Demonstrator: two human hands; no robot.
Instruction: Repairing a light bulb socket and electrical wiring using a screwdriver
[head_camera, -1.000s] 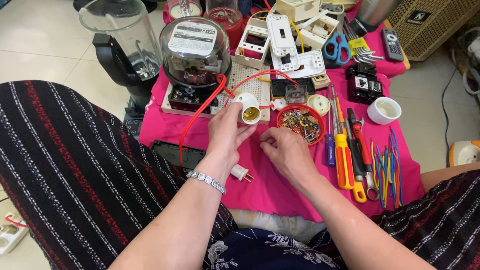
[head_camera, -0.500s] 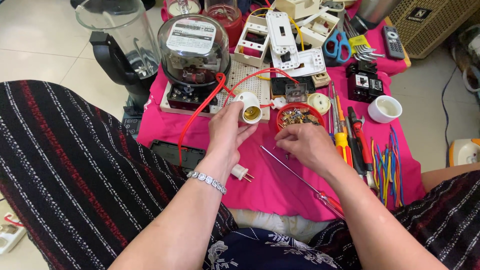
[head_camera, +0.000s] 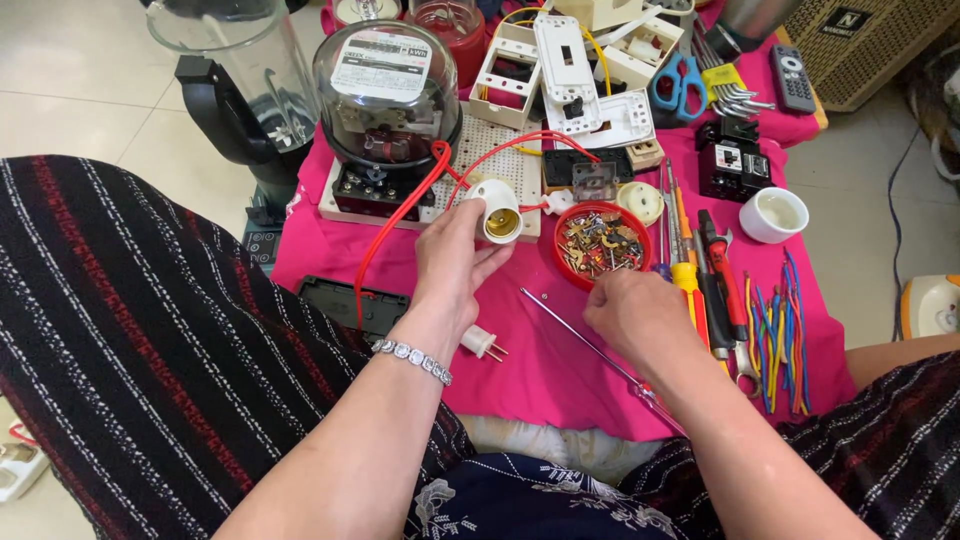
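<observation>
The left hand (head_camera: 455, 265) is pinching the white lamp socket (head_camera: 497, 210) at the screw dish's (head_camera: 600, 240) nine o'clock, while the right hand (head_camera: 635, 318), fingers curled over the cloth, is risking flicking the loose screw (head_camera: 543, 296) away.

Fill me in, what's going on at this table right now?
A person sits at a pink-covered table crowded with electrical parts. The left hand holds up a white lamp socket wired with red cable. The right hand rests on the cloth by a thin screwdriver, just below a red dish of small metal parts.
</observation>
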